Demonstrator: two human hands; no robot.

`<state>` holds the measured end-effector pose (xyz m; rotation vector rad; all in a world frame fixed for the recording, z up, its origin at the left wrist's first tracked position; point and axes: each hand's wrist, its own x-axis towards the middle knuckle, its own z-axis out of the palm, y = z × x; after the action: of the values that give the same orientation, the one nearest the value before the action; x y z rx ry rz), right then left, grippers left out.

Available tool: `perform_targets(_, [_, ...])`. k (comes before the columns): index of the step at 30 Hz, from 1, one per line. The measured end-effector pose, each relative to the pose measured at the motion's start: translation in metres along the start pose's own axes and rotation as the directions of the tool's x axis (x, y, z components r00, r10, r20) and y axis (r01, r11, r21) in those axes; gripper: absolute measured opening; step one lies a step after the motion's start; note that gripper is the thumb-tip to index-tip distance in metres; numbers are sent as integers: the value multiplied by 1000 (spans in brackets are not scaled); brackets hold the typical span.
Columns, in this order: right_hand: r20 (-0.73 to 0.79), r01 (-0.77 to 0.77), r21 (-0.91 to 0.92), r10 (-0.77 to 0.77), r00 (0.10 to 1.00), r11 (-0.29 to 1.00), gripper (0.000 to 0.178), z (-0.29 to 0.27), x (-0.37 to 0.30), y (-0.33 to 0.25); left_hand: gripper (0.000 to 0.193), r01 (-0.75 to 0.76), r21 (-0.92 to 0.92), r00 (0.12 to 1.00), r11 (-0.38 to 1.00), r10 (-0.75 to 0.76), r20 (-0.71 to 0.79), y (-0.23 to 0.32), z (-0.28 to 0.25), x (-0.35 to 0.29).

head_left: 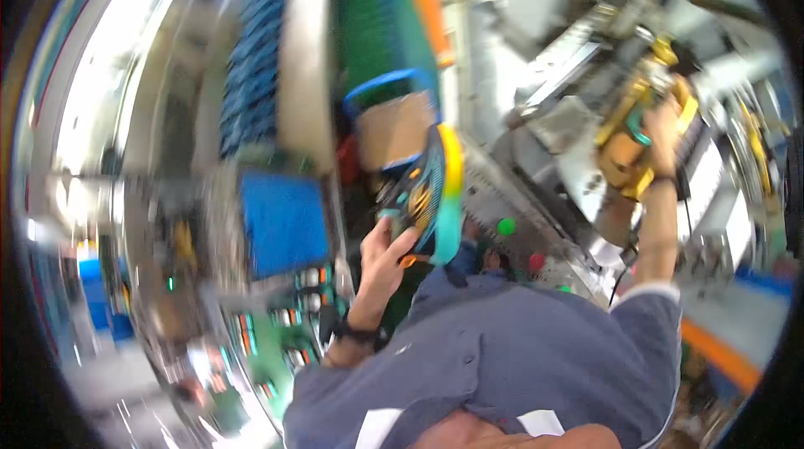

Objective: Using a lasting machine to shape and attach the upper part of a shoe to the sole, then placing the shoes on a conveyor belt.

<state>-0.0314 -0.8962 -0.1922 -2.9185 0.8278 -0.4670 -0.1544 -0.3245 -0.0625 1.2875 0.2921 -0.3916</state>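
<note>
Motion blurs much of the view. My left hand (385, 260) is closed at the near side of a dark mesh basket (432, 168) with a yellow and teal rim. The basket is tilted and has small brass-coloured pieces in it. Over to the right, my right arm stretches out to a yellow machine fixture (638, 126). There my right hand (664, 132) rests close to an orange and green rounded part (624, 149). Its fingers are smeared, so whether they grip anything does not show.
A grey machine bed (536, 252) with green and red buttons runs in front of me. Beyond the basket stands a blue-rimmed bin (394, 80) with brown cardboard. On the left are a blue panel (285, 223) and a green board (268, 348) with several small parts. An orange bar (423, 5) rises ahead.
</note>
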Motion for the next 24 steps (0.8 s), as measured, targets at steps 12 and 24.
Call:
perform_targets(12, [161, 458, 507, -602, 782, 730, 12, 55, -307, -187, 39, -155, -236, 942, 959, 72, -327, -94, -35, -114])
perform_targets(24, [-284, 588, 739, -640, 714, 328, 20, -72, -249, -383, 37, -422, 114, 522, 899, 344, -781, -96, -177, -261])
